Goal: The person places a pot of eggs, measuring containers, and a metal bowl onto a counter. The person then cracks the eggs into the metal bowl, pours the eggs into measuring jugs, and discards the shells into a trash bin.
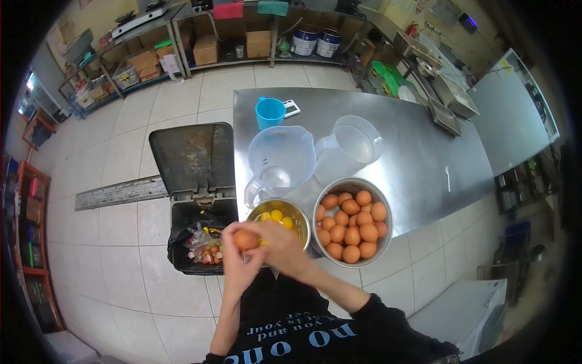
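1. The left hand (236, 265) grasped a brown egg (246, 239), fingers curled around its shell, at the left edge of a metal bowl (297, 212); a hold so near the rim probably kept drips close to the bowl.
2. The right hand (282, 244) hung over the bowl, just beside the egg. Its fingertips were blurred and partly hidden, so whether it gripped anything could not be told. A patch of yellow, perhaps yolk, showed between the hands.
3. Yolks (276, 215) lay in the bowl, which stood at the near edge of the steel table (418, 161), likely for a short reach from the body.
4. A larger pot (389, 236) of whole eggs (351, 221) stood just right of the bowl, seemingly handy for the right hand.
5. A bin (182, 265), its lid (193, 151) raised, stood beside the table at left, broken shells (212, 253) inside; its nearness apparently spared any walking.
6. Two clear jugs (282, 151) and a blue cup (270, 113) stood farther back, perhaps to leave the hands room.
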### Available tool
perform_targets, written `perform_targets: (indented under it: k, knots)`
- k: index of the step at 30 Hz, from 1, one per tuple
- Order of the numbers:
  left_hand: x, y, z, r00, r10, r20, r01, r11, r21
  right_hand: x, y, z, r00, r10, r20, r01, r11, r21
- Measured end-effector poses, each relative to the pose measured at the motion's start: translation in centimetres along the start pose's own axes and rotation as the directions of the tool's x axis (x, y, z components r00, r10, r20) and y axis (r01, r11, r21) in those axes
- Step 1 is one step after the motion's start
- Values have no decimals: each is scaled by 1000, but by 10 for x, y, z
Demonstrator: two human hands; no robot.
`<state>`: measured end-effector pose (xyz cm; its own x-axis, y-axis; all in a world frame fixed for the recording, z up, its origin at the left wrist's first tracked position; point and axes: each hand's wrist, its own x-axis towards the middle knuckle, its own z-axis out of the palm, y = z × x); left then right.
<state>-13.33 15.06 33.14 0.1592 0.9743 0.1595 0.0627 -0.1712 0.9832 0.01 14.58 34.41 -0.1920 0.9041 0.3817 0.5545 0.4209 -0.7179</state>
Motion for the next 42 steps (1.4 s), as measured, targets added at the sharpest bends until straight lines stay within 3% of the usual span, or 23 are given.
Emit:
perform_targets:
  k: [1, 3, 5, 7, 9, 10, 12, 14, 18, 20, 21, 22, 24, 26, 27, 29, 30, 32, 33, 35, 36, 38, 42]
  knots:
    - [-11, -5, -10, 994, -58, -95, 67, 993, 97, 1, -7, 7, 1000, 11, -7, -11, 1000, -4]
    - [-32, -22, -39, 949, -242, -203, 237, 970, -47, 5, -24, 13, 997, -78, 8, 78, 996, 39]
    - [-47, -56, -72, 937, -265, -229, 279, 960, 31, -11, -8, -14, 991, -2, -132, -6, 998, -59]
    - [-63, -100, -91, 912, -294, -286, 328, 942, 77, -36, 33, -68, 928, 350, -128, -369, 911, -182]
    - [-68, -142, -99, 878, -84, -471, 400, 667, 628, -45, 56, -110, 837, 540, 90, -488, 811, -323]
    - [-62, -150, -104, 877, -76, -474, 396, 672, 626, -47, 71, -108, 842, 532, 86, -481, 814, -325]
    - [-58, -158, -109, 859, -56, -508, 386, 723, 573, -59, 104, -98, 792, 414, 449, -216, 878, -428]
    - [-42, -127, -94, 847, -63, -528, 422, 683, 596, -53, 111, -94, 773, 395, 496, -155, 876, -456]
    - [-28, -119, -93, 847, 7, -531, 335, 770, 544, -36, 99, -115, 829, 308, 466, -258, 951, -171]
    - [-23, -106, -87, 820, -85, -566, 328, 880, 343, -32, 83, -120, 807, 494, 324, -581, 764, 282]
    - [-19, -96, -81, 812, -84, -577, 330, 882, 336, -26, 63, -124, 931, 337, 139, -362, 897, 254]
    - [-15, -81, -71, 798, -163, -580, 334, 921, 201, -22, 62, -116, 932, 329, 150, -358, 899, 253]
    - [-17, -82, -63, 826, -85, -558, 273, 925, 264, -20, 59, -99, 991, 56, -123, -58, 998, -9]
    - [-12, -79, -45, 852, -127, -508, 173, 984, 44, -24, 72, -85, 994, 12, -107, -27, 990, -139]
    - [-13, -62, -36, 858, -273, -435, 287, 957, -33, -26, 78, -82, 998, 57, 24, -50, 971, -234]
    - [-6, -58, -14, 948, -32, -315, 50, 998, 47, -20, 78, -83, 988, 53, 146, 0, 940, -342]
    - [-5, -46, -5, 972, -69, -223, 70, 998, -1, -18, 70, -84, 987, 45, 153, 10, 940, -340]
    - [4, -24, 14, 999, -32, 5, 32, 999, 17, -10, 49, -84, 983, 182, -7, -182, 982, -43]
    - [9, -8, 23, 994, -10, 113, 10, 1000, -4, -10, 48, -80, 984, 177, 1, -177, 983, -43]
    - [20, 12, 39, 986, 48, 162, -54, 998, 33, -12, 47, -74, 863, 470, 188, -493, 695, 524]
    - [25, 18, 41, 970, 105, 218, -122, 990, 66, -12, 46, -73, 864, 467, 189, -491, 695, 525]
    - [30, 25, 36, 965, 85, 248, -93, 995, 23, -11, 39, -75, 755, 509, 413, -640, 435, 633]
    - [29, 16, 21, 948, -17, 316, 46, 995, -84, -12, 22, -76, 878, 306, 368, -474, 659, 584]
